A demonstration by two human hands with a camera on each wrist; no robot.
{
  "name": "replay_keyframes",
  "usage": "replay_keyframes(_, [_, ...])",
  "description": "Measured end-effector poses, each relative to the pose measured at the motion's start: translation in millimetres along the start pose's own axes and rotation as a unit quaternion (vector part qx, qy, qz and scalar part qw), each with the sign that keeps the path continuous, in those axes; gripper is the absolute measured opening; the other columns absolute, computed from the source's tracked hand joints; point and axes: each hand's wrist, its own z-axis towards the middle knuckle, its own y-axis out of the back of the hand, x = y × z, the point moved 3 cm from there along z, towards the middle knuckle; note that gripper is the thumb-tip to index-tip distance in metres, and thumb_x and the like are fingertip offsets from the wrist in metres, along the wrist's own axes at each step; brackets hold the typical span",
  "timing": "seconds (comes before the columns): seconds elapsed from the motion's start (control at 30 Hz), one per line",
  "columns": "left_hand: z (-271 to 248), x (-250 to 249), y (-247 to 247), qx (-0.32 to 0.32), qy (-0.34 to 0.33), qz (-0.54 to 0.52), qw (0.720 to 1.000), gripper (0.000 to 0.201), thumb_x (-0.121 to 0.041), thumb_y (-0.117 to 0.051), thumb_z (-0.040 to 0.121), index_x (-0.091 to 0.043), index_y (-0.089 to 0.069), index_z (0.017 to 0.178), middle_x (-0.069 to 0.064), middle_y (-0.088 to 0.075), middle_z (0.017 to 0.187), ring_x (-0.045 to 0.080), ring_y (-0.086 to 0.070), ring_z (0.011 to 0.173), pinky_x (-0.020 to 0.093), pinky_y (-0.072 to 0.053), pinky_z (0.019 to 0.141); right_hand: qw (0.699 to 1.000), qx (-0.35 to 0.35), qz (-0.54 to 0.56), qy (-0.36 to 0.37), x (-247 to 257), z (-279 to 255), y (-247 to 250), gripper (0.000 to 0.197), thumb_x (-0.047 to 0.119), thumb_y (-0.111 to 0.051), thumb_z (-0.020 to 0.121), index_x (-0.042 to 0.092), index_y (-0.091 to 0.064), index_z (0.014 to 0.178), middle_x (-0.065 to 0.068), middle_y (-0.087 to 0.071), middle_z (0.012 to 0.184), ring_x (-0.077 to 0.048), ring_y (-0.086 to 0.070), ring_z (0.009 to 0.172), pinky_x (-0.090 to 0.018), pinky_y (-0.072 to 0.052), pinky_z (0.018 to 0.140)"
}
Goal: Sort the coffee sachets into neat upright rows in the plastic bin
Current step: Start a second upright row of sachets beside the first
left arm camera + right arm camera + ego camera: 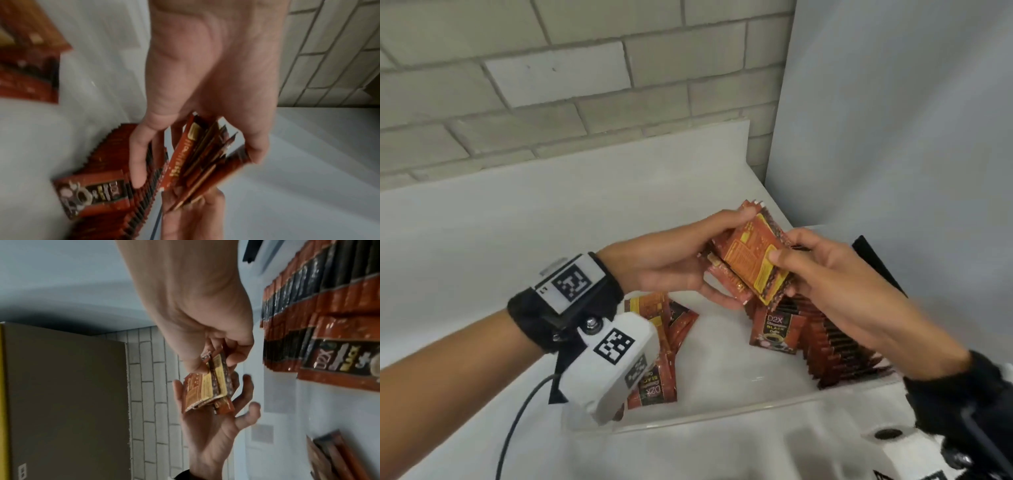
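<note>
My left hand [681, 263] grips a bundle of red-orange coffee sachets [751, 263] above the clear plastic bin [722, 416]. My right hand [811, 270] pinches the near corner of the same bundle, thumb on the yellow back panel. In the left wrist view the sachets [203, 160] fan out edge-on between thumb and fingers. The right wrist view shows the bundle [207, 389] held by both hands. Below, a long upright row of sachets [825, 339] stands along the bin's right side. Loose sachets [661, 339] lie flat in the bin's left part.
The bin sits on a white counter [482, 240] against a pale brick wall [551, 85]. A white panel [911, 120] rises at the right. A black object [873, 253] pokes out behind my right hand. A brown board [65, 394] appears in the right wrist view.
</note>
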Motion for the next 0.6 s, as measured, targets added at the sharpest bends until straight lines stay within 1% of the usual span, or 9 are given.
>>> replay_keyframes(0.07, [13, 2, -11, 0.009, -0.014, -0.071, 0.997, 0.046, -0.036, -0.055, 0.089, -0.011, -0.055, 0.128, 0.02, -0.059, 0.127, 0.038, -0.057, 0.114, 0.06, -0.046, 0.095, 0.999, -0.041, 0.013, 0.009, -7, -1, 6, 0.015, 0.02, -0.055, 0.095, 0.015, -0.063, 0.106, -0.005, -0.074, 0.091, -0.024, -0.064, 0.086, -0.033, -0.048, 0.079])
replay_keyframes(0.1, [19, 2, -14, 0.011, -0.023, -0.091, 0.996, 0.046, -0.03, -0.054, 0.09, -0.012, -0.052, 0.132, 0.02, -0.057, 0.131, 0.038, -0.057, 0.115, 0.061, -0.046, 0.093, 0.998, -0.058, 0.024, 0.012, -10, -2, 8, 0.018, 0.02, -0.053, 0.096, 0.015, -0.063, 0.11, -0.006, -0.074, 0.095, -0.023, -0.067, 0.091, -0.034, -0.05, 0.082])
replay_keyframes(0.13, [24, 1, -17, 0.011, -0.031, -0.097, 0.995, 0.044, -0.025, -0.053, 0.091, -0.015, -0.05, 0.134, 0.019, -0.056, 0.132, 0.038, -0.059, 0.113, 0.061, -0.048, 0.09, 0.997, -0.072, 0.033, 0.018, -12, -3, 10, 0.02, 0.02, -0.051, 0.097, 0.015, -0.063, 0.113, -0.005, -0.074, 0.098, -0.021, -0.068, 0.093, -0.032, -0.05, 0.082])
replay_keyframes(0.2, [32, -1, -18, 0.006, -0.042, -0.09, 0.995, 0.038, -0.022, -0.048, 0.094, -0.02, -0.053, 0.131, 0.015, -0.06, 0.127, 0.035, -0.063, 0.107, 0.06, -0.051, 0.085, 0.995, -0.081, 0.043, 0.032, -12, -7, 10, 0.025, 0.028, -0.051, 0.095, 0.016, -0.062, 0.115, -0.001, -0.075, 0.099, -0.016, -0.07, 0.094, -0.026, -0.051, 0.079])
replay_keyframes(0.3, [40, 0, -18, -0.006, -0.058, -0.063, 0.996, 0.032, -0.019, -0.044, 0.098, -0.02, -0.054, 0.129, 0.012, -0.063, 0.123, 0.034, -0.065, 0.103, 0.056, -0.054, 0.08, 0.993, -0.089, -0.002, 0.074, -10, -13, 9, 0.038, 0.038, -0.062, 0.08, 0.022, -0.061, 0.115, 0.007, -0.074, 0.098, -0.006, -0.07, 0.09, -0.014, -0.052, 0.071])
replay_keyframes(0.37, [43, 2, -17, -0.024, -0.073, -0.057, 0.995, 0.034, -0.018, -0.049, 0.096, -0.02, -0.054, 0.13, 0.011, -0.064, 0.122, 0.031, -0.065, 0.103, 0.054, -0.055, 0.079, 0.987, -0.119, -0.043, 0.099, -11, -13, 12, 0.05, 0.038, -0.067, 0.075, 0.025, -0.056, 0.122, 0.005, -0.071, 0.102, -0.002, -0.068, 0.091, -0.014, -0.052, 0.073])
replay_keyframes(0.43, [44, 3, -14, -0.043, -0.092, -0.055, 0.993, 0.039, -0.02, -0.056, 0.089, -0.02, -0.056, 0.128, 0.013, -0.066, 0.119, 0.03, -0.066, 0.103, 0.052, -0.056, 0.08, 0.978, -0.148, -0.078, 0.124, -14, -10, 16, 0.059, 0.04, -0.07, 0.075, 0.033, -0.049, 0.13, 0.005, -0.063, 0.106, -0.004, -0.065, 0.092, -0.017, -0.053, 0.077])
replay_keyframes(0.5, [43, 3, -12, -0.046, -0.108, -0.053, 0.992, 0.039, -0.02, -0.06, 0.084, -0.018, -0.058, 0.122, 0.012, -0.069, 0.112, 0.029, -0.067, 0.099, 0.05, -0.057, 0.079, 0.968, -0.171, -0.103, 0.152, -16, -8, 19, 0.054, 0.042, -0.069, 0.076, 0.038, -0.052, 0.127, 0.001, -0.059, 0.111, -0.01, -0.062, 0.092, -0.02, -0.053, 0.077])
replay_keyframes(0.6, [41, 4, -6, -0.043, -0.126, -0.058, 0.989, 0.031, -0.008, -0.061, 0.088, -0.013, -0.058, 0.118, 0.014, -0.069, 0.108, 0.03, -0.068, 0.096, 0.047, -0.058, 0.077, 0.957, -0.214, -0.083, 0.174, -19, -7, 23, 0.036, 0.045, -0.069, 0.075, 0.04, -0.056, 0.109, -0.001, -0.06, 0.114, -0.01, -0.062, 0.093, -0.024, -0.053, 0.076])
